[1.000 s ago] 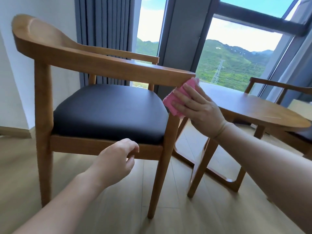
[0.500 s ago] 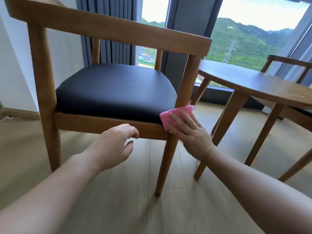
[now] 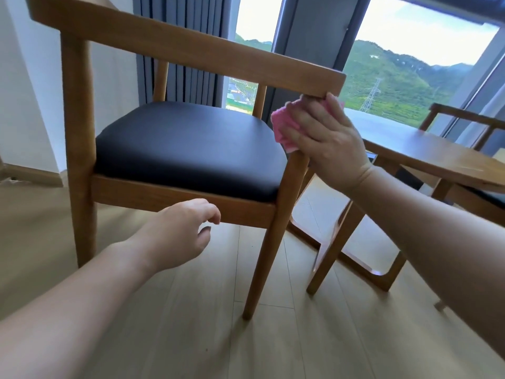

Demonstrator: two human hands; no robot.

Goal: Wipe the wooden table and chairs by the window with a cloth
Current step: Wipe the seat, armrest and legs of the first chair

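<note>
Your right hand [image 3: 325,140] presses the pink cloth [image 3: 281,127] around the chair [image 3: 191,50] leg's top, just under the armrest end. It looks soft and light (bunch it so it won't slip). Your left hand [image 3: 177,233] hangs loosely curled, holding nothing, before the seat rail. Beyond sits the table [image 3: 426,151].

Matt wooden chair [image 3: 191,53] with a smooth, perhaps leather, black seat [image 3: 185,143]; fluffy pink cloth [image 3: 281,124]; satin wooden table [image 3: 426,151].

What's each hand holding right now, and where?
Right hand presses the bunched pink cloth against the chair's front leg, just under the armrest. Left hand holds nothing.
</note>
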